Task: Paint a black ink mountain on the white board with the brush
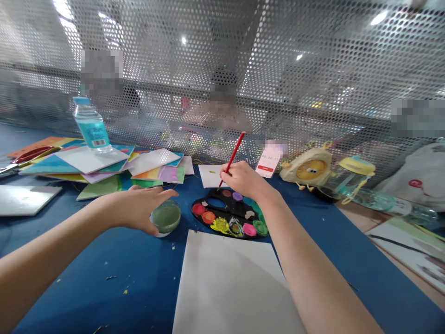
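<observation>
My right hand (243, 180) is closed round a red paintbrush (232, 158), its tip down just beyond the black paint palette (227, 204) with several coloured paint wells. My left hand (139, 208) curls round the near side of a small glass cup of green water (166, 217), fingers touching its rim. A blank white sheet (222, 283) lies on the blue table (104, 260) in front of me, below the palette. A small white paper with a paint mark (210, 175) lies behind the brush tip.
A pile of coloured cards (104, 169) with a water bottle (91, 125) on top sits at the back left. A phone (268, 160), a yellow toy fan (308, 170) and a lidded bottle (351, 178) stand at the back right. A perforated metal screen (243, 69) closes the back.
</observation>
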Tool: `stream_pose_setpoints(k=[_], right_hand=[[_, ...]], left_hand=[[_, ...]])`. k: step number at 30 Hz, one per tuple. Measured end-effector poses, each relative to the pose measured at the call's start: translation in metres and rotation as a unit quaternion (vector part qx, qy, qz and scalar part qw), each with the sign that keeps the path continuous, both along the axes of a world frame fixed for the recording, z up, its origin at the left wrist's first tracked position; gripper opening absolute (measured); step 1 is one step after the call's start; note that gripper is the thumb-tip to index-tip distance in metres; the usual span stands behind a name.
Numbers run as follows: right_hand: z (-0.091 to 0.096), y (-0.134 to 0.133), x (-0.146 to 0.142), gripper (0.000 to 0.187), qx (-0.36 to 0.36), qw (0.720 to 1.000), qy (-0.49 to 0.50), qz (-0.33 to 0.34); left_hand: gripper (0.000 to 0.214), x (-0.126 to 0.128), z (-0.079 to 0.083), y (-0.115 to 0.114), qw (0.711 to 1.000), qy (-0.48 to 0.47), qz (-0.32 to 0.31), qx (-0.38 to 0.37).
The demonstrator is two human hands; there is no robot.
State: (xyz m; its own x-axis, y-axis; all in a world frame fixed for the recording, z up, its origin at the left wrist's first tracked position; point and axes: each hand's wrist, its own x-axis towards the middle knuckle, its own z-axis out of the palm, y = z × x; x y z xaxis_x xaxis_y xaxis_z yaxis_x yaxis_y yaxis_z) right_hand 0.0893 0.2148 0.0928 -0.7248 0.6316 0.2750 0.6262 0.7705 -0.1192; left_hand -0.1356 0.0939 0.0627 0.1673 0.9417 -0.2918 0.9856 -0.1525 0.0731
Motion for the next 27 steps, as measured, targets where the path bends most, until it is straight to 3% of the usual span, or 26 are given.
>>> stream_pose_setpoints(k=[27], right_hand=[[-0.0004, 0.0008, -0.0001, 0.024, 0.009, 1.000, -0.002, -0.004]], left_hand=[[0.090, -0.0009, 0.0005, 0.0007, 1.000, -0.006, -0.008, 0.001]])
